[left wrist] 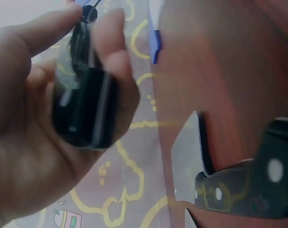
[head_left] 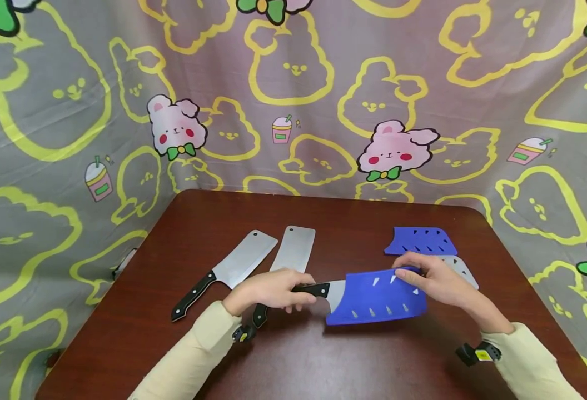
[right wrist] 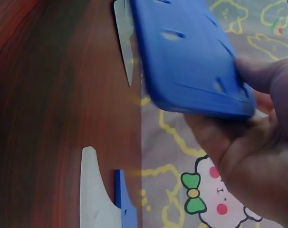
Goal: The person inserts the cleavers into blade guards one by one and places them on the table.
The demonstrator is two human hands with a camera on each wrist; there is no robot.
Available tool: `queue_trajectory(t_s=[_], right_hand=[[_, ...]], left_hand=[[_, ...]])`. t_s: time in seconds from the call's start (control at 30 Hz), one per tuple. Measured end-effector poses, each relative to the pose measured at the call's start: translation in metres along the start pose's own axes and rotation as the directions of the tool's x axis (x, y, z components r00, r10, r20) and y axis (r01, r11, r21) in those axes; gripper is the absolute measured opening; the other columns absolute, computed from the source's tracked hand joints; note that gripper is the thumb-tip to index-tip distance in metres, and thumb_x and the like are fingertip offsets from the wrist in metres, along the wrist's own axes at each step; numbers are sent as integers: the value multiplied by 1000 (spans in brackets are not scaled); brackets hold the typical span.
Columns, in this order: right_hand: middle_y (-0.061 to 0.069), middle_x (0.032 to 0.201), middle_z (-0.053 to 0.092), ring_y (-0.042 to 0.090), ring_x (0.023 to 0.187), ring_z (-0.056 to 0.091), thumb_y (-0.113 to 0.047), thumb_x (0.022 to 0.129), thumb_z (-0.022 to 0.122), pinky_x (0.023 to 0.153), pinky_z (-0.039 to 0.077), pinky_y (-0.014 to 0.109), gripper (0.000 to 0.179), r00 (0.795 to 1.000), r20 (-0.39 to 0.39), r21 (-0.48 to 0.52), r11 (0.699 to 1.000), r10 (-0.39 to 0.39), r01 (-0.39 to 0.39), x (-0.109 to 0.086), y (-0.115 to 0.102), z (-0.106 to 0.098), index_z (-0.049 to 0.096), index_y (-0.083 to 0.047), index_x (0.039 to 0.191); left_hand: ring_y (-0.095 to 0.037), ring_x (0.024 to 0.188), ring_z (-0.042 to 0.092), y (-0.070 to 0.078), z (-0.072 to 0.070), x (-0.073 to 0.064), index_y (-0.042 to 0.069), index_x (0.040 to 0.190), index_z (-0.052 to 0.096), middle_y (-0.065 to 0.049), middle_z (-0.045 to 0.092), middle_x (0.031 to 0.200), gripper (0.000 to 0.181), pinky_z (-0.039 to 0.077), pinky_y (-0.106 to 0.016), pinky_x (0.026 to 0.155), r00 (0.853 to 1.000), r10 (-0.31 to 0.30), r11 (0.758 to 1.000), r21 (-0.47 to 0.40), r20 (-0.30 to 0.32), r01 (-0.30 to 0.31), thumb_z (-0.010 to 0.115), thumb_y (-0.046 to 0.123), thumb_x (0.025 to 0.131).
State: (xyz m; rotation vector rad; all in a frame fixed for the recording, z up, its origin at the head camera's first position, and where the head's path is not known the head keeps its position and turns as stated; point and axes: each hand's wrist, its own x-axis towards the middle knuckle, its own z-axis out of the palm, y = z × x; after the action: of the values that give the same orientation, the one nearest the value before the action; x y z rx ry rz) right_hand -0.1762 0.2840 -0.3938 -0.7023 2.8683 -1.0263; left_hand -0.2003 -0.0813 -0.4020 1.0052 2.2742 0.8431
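A cleaver point(head_left: 337, 291) with a black handle is held up over the front half of the table, its blade mostly hidden inside a blue blade guard point(head_left: 381, 300). My left hand point(head_left: 273, 290) grips the black handle point(left wrist: 84, 107), fingers and thumb round it. On the other side, my right hand point(head_left: 436, 278) pinches the far end of the guard, thumb on its face in the right wrist view point(right wrist: 191, 57). Only a short strip of steel shows between handle and guard. Beneath the left hand lies a second cleaver point(head_left: 296, 247), partly covered by it.
A third cleaver point(head_left: 243, 258) lies at the left of the brown table point(head_left: 343, 366). Behind my right hand are another blue guard point(head_left: 418, 240) and a white guard point(head_left: 466, 272), the white one partly hidden. A patterned curtain point(head_left: 318, 122) surrounds the table's back and sides.
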Motion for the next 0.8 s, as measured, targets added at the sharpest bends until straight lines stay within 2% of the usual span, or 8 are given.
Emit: queue_trajectory(t_s=[0.23,0.4,0.53,0.63,0.8], right_hand=[[-10,92,64,2,81,55,-21,97,62,64,46,23,5,989,102,17,995,-104,103,2,15,6,64,-23,101],[-9,79,58,2,72,52,-21,98,60,59,43,23,3,968,228,72,993,-110,96,0,21,6,61,-22,100],[-9,77,56,2,71,51,-25,98,59,59,43,23,5,951,301,61,996,-75,59,-1,27,7,61,-21,100],[-8,81,58,2,73,52,-27,98,59,61,44,23,9,960,277,9,1000,-31,30,-1,31,5,63,-20,100],[-5,81,60,3,71,51,-21,96,62,60,44,22,5,990,143,-81,997,15,-3,-3,33,-2,66,-18,96]], left_hand=[[-13,62,70,-3,11,7,20,102,61,-4,70,75,7,49,-20,58,998,-63,995,84,20,61,60,26,98],[-7,60,67,-4,19,13,18,102,61,1,69,73,7,49,-19,59,996,-69,991,115,61,62,61,23,98],[-5,59,66,-5,24,15,18,103,62,4,69,72,9,49,-18,58,993,-63,988,147,96,49,61,24,98],[-3,65,66,-7,21,14,18,106,64,4,71,77,13,50,-19,63,994,-55,984,173,92,39,60,28,98],[-2,82,61,-13,8,8,20,110,68,8,70,94,22,49,-24,78,997,-68,959,277,28,57,58,35,98]])
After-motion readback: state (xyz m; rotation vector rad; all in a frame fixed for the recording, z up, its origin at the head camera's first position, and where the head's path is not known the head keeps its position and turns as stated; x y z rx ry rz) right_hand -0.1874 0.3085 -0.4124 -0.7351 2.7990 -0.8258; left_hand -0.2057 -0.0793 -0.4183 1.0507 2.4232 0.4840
